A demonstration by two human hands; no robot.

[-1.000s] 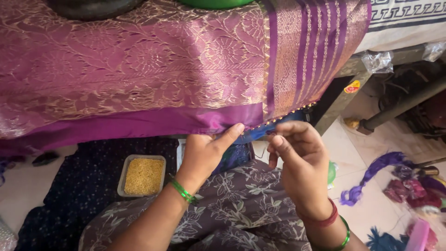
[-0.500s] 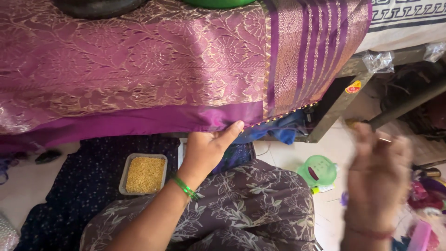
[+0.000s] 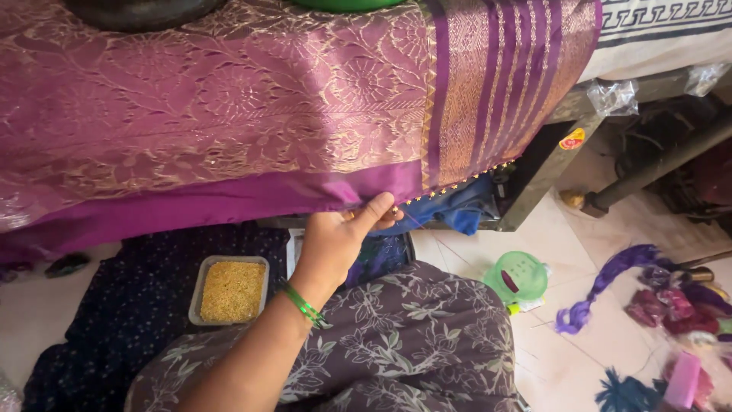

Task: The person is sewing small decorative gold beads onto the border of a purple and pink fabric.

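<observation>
**Left hand pins the fabric edge; right hand out of frame**

The purple cloth [image 3: 229,114] with gold woven pattern hangs draped over a raised surface, its plain purple border [image 3: 191,206] falling down the front. Draped like that, the lower edge sits at hand height for the seated person, so the edge can be worked without lifting the whole cloth.

The left hand [image 3: 339,240] reaches up from the lap, thumb and forefinger pinched shut on the border's bottom edge, just left of a row of small gold beads [image 3: 450,187] that runs along the hem of the striped panel [image 3: 496,84]. The pinch holds the edge taut at the point where the bead row ends. A thin thread [image 3: 412,220] seems to lead right from the fingertips; too fine to be sure.

Pose: forearm rises diagonally from bottom left, wrist straight, back of the hand toward the camera, remaining fingers curled under. A green bangle [image 3: 303,304] sits on the wrist.

The right hand is not in view, so its grip cannot be told.

A metal tray of gold beads [image 3: 231,290] rests on dark cloth just left of the forearm, near enough to reach. On the tiled floor to the right: a green lidded container [image 3: 518,276] and a hank of purple thread [image 3: 610,282], well apart from the hand.
</observation>
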